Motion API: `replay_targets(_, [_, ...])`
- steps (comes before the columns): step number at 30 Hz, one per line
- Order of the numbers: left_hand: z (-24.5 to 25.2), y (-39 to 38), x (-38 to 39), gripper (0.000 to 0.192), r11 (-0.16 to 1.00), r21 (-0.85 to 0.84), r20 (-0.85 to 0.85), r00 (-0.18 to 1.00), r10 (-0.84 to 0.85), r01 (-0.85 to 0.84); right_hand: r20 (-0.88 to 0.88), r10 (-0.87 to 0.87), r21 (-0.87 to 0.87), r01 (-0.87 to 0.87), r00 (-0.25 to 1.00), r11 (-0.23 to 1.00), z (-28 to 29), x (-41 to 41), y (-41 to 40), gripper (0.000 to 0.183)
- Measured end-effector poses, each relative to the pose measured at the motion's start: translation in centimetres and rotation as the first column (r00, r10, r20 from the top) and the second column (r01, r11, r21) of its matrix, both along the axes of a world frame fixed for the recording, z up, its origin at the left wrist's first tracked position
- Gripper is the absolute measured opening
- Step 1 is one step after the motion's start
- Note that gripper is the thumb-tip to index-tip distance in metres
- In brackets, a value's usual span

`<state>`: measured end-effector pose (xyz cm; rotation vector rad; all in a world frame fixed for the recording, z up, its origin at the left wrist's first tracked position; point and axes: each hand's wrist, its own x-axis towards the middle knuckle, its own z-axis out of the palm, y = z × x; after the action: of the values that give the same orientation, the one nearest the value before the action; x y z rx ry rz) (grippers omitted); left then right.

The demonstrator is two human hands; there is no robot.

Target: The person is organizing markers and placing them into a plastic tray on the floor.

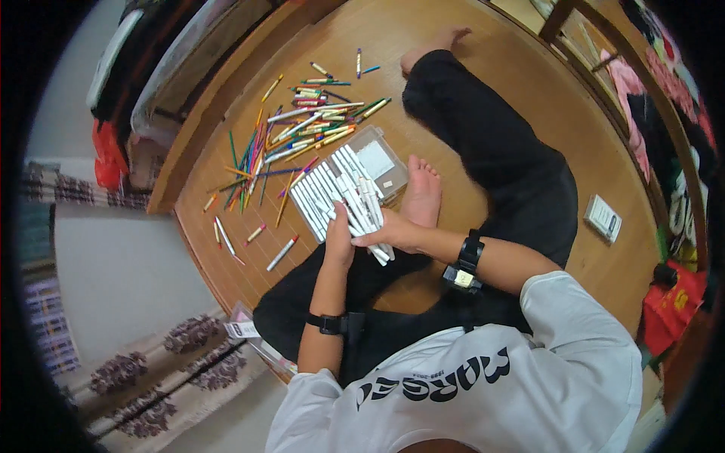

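Between my left hand and my right hand is a thick bundle of white markers, their ends fanned out. Both hands grip it near its lower end, thumbs close together. Beneath and behind the bundle lies an open clear plastic case. White markers lie side by side in its left half, while the right half shows a white paper insert. Beyond the case spreads a loose heap of crayons, pencils and markers. A white marker with a red end lies left of my left hand.
My bare foot touches the area beside the case. A small white box lies on the wooden floor to the right. Several crayons and pencils are scattered at left, near the wooden edge. A clear plastic package sits by my knee.
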<state>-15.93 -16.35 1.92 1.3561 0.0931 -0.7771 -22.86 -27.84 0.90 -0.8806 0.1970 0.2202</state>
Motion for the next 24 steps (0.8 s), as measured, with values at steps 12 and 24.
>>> replay_targets(12, [2.4,-8.2,2.5,0.054,0.967,-0.242,0.083,0.994,-0.066,0.085,0.023,-0.375,-0.264,0.367,0.927,0.892,-1.3,1.1,-4.4,0.038])
replay_targets(24, [-5.4,-8.5,10.2,0.023,0.924,0.37,0.178,0.984,0.029,-0.094,-0.141,-0.677,-0.153,0.66,0.722,0.736,-0.9,2.9,-7.0,0.022])
